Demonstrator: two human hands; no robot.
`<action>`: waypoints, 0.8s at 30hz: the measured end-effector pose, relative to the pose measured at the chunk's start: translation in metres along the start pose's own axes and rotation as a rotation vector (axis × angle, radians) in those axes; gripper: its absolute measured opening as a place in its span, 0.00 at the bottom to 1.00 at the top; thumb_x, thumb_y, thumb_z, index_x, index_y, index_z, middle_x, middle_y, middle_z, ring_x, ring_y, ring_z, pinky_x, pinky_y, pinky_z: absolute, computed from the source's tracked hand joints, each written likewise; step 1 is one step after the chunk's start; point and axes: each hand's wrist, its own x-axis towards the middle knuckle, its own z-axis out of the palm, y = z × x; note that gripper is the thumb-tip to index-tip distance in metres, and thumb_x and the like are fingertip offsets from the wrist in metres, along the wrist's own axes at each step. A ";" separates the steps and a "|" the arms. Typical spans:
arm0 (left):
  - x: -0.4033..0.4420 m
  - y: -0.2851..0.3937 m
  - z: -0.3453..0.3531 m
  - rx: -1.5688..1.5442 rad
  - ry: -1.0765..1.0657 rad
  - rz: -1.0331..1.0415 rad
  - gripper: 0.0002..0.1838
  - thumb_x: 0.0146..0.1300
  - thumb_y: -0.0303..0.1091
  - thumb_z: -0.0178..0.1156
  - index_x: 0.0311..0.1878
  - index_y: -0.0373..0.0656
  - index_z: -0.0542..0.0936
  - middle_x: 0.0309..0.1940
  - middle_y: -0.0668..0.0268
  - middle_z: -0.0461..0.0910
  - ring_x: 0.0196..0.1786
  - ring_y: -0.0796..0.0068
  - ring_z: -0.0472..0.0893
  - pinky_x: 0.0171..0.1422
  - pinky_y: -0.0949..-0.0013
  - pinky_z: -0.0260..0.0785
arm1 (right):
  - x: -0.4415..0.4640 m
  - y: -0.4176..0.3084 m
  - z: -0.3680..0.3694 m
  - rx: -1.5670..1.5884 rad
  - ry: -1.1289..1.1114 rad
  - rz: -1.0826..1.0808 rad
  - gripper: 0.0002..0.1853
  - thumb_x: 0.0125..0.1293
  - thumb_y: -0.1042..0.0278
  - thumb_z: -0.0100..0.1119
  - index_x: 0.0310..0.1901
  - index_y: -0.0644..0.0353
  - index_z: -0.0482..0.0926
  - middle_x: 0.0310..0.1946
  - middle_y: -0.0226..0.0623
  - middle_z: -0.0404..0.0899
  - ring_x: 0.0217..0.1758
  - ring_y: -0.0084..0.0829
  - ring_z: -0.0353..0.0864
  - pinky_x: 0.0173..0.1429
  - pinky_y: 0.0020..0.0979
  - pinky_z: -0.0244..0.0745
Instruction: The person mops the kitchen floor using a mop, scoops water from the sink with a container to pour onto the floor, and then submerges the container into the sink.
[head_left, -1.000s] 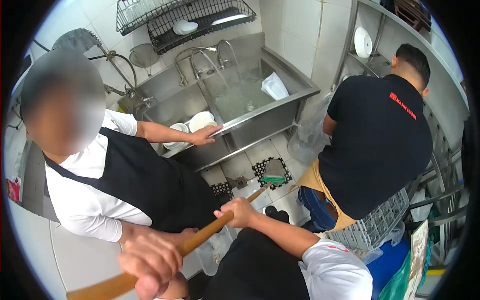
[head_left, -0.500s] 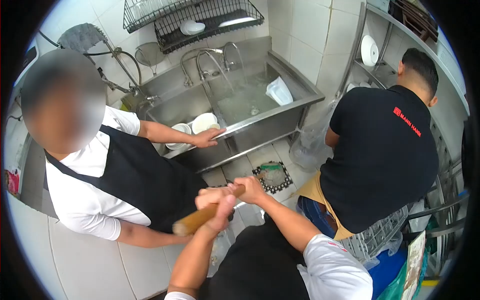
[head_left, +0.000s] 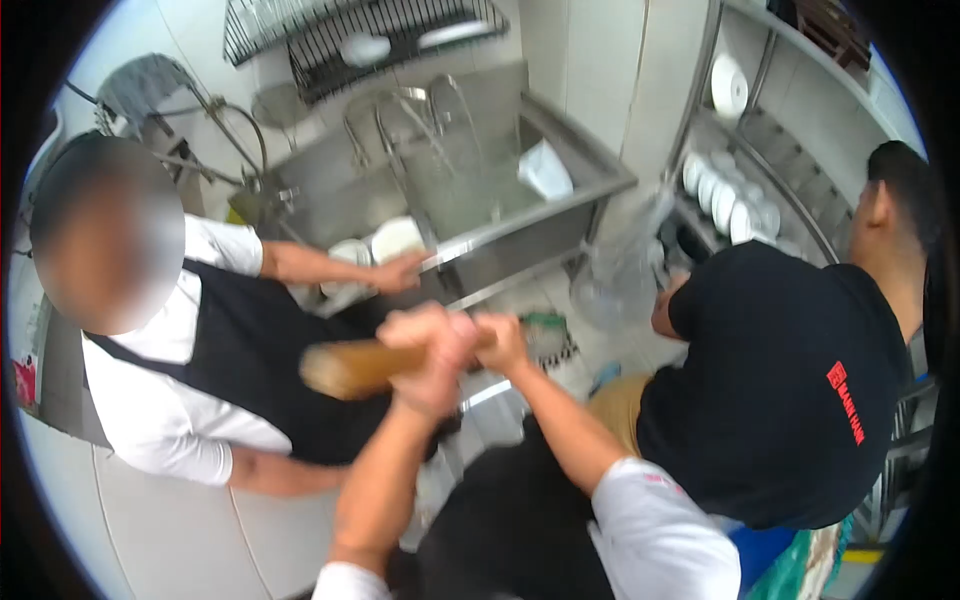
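Observation:
A thick wooden stick is gripped in both fists in front of my black apron, its blunt end jutting out to the left. My left hand is wrapped round it behind that end. Just right of it, my right hand is closed on the stick too. Both hands are blurred by motion, and the stick's far end is hidden. Beyond my right hand, on the floor, lies a green object beside a patterned drain cover.
A steel double sink with running taps holds bowls and a white container. At left a person in a black apron rests a hand on its rim. At right a person in a black shirt bends by shelves of dishes.
My hands have risen slightly, and the stick's blunt end has swung up and left. The person at right has bent lower and shifted right, uncovering stacked dishes. The view has tilted a little.

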 end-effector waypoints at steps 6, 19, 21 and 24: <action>0.012 0.016 0.007 0.017 -0.144 0.138 0.18 0.68 0.33 0.56 0.21 0.47 0.64 0.13 0.72 0.65 0.16 0.80 0.63 0.23 0.73 0.57 | -0.006 -0.018 0.010 0.283 0.176 0.029 0.12 0.57 0.64 0.69 0.23 0.57 0.76 0.21 0.46 0.79 0.27 0.51 0.81 0.30 0.42 0.74; 0.045 -0.012 0.034 -0.323 -0.082 -0.160 0.21 0.67 0.33 0.64 0.20 0.44 0.67 0.16 0.78 0.64 0.23 0.86 0.61 0.26 0.72 0.55 | 0.012 0.019 -0.013 0.210 -0.074 0.121 0.15 0.62 0.59 0.66 0.32 0.66 0.81 0.26 0.49 0.83 0.27 0.45 0.84 0.33 0.38 0.73; 0.049 -0.026 0.042 -0.243 -0.081 -0.129 0.20 0.67 0.34 0.65 0.21 0.42 0.69 0.17 0.77 0.65 0.24 0.86 0.62 0.27 0.71 0.56 | 0.014 0.060 -0.003 0.144 -0.063 0.125 0.17 0.63 0.56 0.66 0.33 0.67 0.81 0.27 0.49 0.84 0.28 0.41 0.83 0.34 0.38 0.74; 0.043 0.000 0.034 -0.269 -0.130 -0.188 0.20 0.66 0.34 0.64 0.21 0.40 0.69 0.17 0.76 0.65 0.24 0.85 0.62 0.27 0.69 0.56 | 0.010 0.040 -0.025 0.171 -0.207 0.206 0.20 0.63 0.53 0.66 0.35 0.67 0.82 0.29 0.50 0.84 0.30 0.38 0.82 0.38 0.39 0.75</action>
